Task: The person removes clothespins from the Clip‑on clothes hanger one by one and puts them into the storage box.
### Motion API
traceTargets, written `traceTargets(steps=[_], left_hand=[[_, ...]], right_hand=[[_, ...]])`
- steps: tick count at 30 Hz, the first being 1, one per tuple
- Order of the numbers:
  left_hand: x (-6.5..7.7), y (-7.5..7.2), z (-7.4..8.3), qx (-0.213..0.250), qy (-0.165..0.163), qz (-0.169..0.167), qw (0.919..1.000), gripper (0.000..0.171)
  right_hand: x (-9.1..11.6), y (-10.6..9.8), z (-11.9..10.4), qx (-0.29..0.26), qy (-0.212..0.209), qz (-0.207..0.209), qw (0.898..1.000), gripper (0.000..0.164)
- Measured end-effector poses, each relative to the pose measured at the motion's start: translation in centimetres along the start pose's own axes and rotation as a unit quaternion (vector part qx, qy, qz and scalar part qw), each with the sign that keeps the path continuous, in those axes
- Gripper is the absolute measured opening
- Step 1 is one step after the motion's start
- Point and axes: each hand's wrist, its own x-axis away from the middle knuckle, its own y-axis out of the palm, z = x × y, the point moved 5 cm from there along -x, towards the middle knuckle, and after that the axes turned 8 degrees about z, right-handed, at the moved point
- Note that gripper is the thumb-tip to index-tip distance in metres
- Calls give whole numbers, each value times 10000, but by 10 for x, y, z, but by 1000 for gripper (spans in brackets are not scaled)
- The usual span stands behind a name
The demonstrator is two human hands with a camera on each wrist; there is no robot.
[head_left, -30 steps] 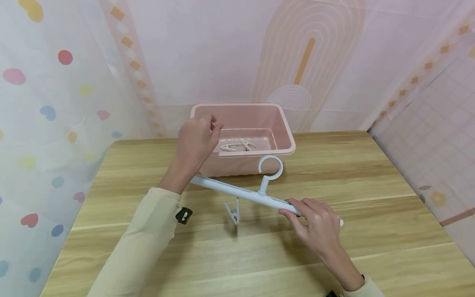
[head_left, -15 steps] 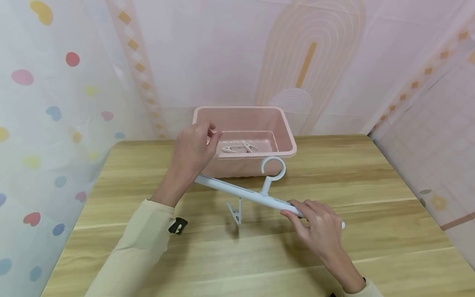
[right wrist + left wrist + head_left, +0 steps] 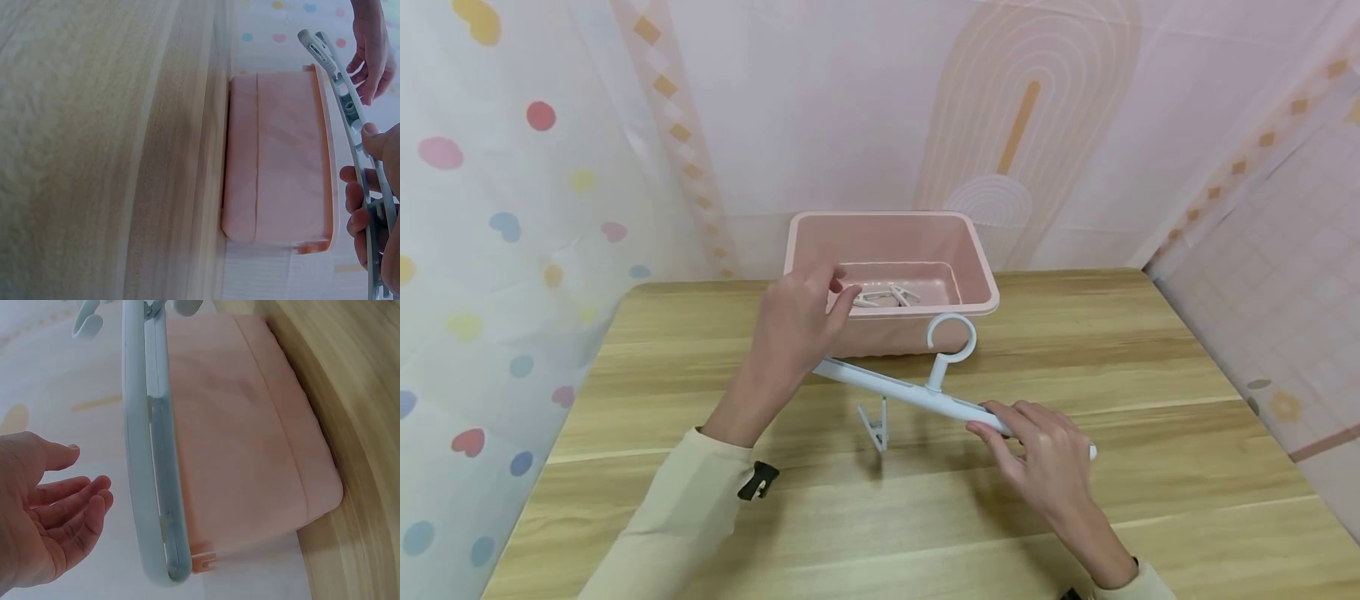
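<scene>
My right hand (image 3: pixel 1041 454) grips one arm of a pale blue clothes hanger (image 3: pixel 880 383), which it holds above the table with the ring hook upward. Below the hanger bar a light clip (image 3: pixel 876 427) hangs over the tabletop. At the near left side of a pink bin (image 3: pixel 895 333), my left hand (image 3: pixel 797 321) hovers with loosely curled fingers and nothing in them. In the left wrist view, a gap separates that left hand (image 3: pixel 56 515) from the hanger (image 3: pixel 140 456). Several details of the hanger's left end are hidden behind my left wrist in the head view.
Inside the pink bin lie white clips (image 3: pixel 901 294). Everything stands on a wood-grain table (image 3: pixel 1150 358), with patterned cloth (image 3: pixel 835 108) hanging behind and at both sides. A black strap buckle (image 3: pixel 758 481) dangles by my left sleeve.
My left hand has dropped a little and shifted slightly right, nearer the bin's front rim. The right hand and the hanger stay nearly where they were.
</scene>
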Motion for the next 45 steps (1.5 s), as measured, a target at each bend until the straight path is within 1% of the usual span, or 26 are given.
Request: traceTargets(steps=[14, 18, 23, 28, 31, 38, 45], left_hand=[[19, -4, 1, -140, 209, 44, 9997, 23], [25, -3, 1, -209, 311, -5, 9993, 22], [33, -2, 2, -283, 287, -97, 9991, 21], [39, -3, 3, -277, 361, 103, 9989, 22], [42, -4, 3, -267, 315, 146, 9990, 22], [53, -8, 1, -153, -34, 186, 9997, 20], [60, -13, 0, -123, -132, 295, 9994, 19]], right_hand=[[2, 1, 0, -72, -46, 60, 9999, 36], [2, 1, 1, -78, -18, 67, 9999, 35], [2, 1, 1, -94, 14, 49, 9999, 33], [3, 2, 1, -89, 53, 4, 9999, 32], [3, 2, 2, -82, 74, -13, 9999, 31], [4, 2, 3, -54, 82, -19, 10000, 32], [4, 3, 3, -51, 27, 35, 10000, 34]])
